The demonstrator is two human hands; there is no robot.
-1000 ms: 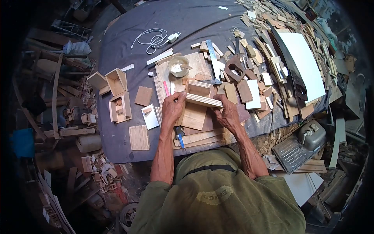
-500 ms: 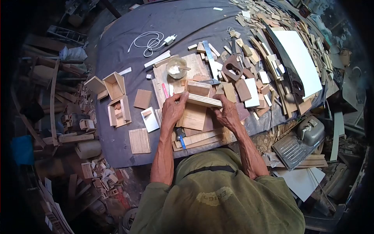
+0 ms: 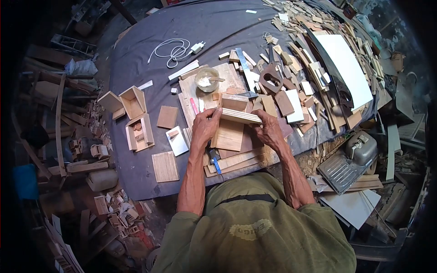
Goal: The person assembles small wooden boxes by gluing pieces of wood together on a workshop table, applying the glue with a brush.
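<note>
Between my hands is a small wooden box (image 3: 230, 132), its layered plywood edge facing up. My left hand (image 3: 205, 127) grips its left end, thumb near the top edge. At the right end, my right hand (image 3: 269, 129) closes on the same edge with thumb and fingers. Beyond the box, a round bowl (image 3: 207, 81) of white paste with a stick in it rests on a board. A pink-handled tool (image 3: 194, 105) lies just past my left hand. Nearer my body is a blue-and-black tool (image 3: 214, 162), partly under my left forearm.
Small wooden boxes (image 3: 133, 101) and flat wood pieces (image 3: 165, 166) lie at left on the dark cloth (image 3: 136, 179). A white charger cable (image 3: 172, 53) is at the back. Right are a try square (image 3: 246, 70), handsaws (image 3: 272, 78), a white board (image 3: 346, 73) and many offcuts.
The view has shifted slightly. Both hands keep their hold on the wooden box, which stays in nearly the same place and pose.
</note>
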